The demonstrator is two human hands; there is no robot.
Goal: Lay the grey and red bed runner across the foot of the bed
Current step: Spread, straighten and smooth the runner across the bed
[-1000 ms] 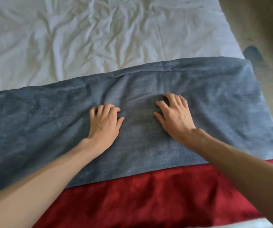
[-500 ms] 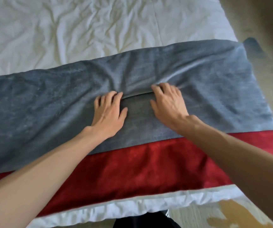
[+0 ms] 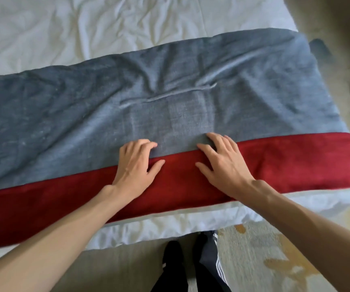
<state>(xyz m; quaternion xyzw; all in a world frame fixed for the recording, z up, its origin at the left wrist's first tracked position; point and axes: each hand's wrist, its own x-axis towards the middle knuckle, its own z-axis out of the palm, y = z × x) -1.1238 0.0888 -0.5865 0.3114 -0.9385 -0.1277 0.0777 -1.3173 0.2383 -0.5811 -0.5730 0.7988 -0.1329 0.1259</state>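
Observation:
The bed runner [image 3: 68,123] lies across the foot of the white bed [image 3: 106,26], its wide grey part toward the pillows' side and its red band [image 3: 296,161] along the near edge. A raised crease [image 3: 170,96] crosses the grey middle. My left hand [image 3: 135,165] rests palm down on the seam between grey and red, its fingertips slightly bent on the grey cloth. My right hand [image 3: 222,163] lies flat beside it, fingers spread over the same seam. Neither hand holds the cloth.
White sheet [image 3: 170,226] shows below the red band at the bed's near edge. My legs in dark trousers with white stripes [image 3: 210,268] stand on a pale patterned carpet [image 3: 275,260]. The runner's right end hangs over the bed's right side.
Both hands have slid back toward me from the middle of the grey part to the grey-red seam, leaving a crease behind. The view has tipped down, showing the bed's edge and the floor.

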